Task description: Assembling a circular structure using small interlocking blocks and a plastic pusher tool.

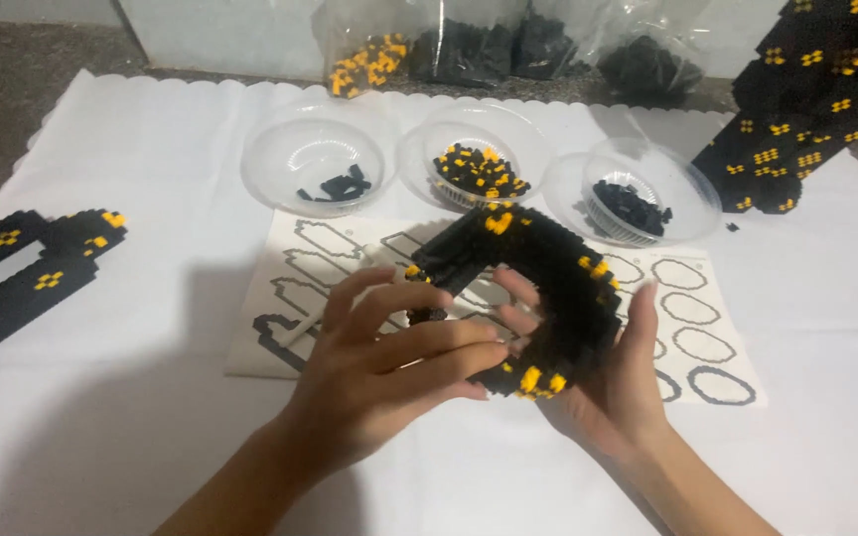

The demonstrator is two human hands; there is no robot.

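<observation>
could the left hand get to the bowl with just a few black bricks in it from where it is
Probably yes. The left bowl sits open-topped just beyond the printed sheet, with nothing standing between it and the left hand. But that hand is pressed on the curved black and yellow brick piece, so it would have to let go.

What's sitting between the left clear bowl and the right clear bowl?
In the head view, a third clear bowl of black and yellow pieces stands between the left bowl and the right bowl.
</observation>
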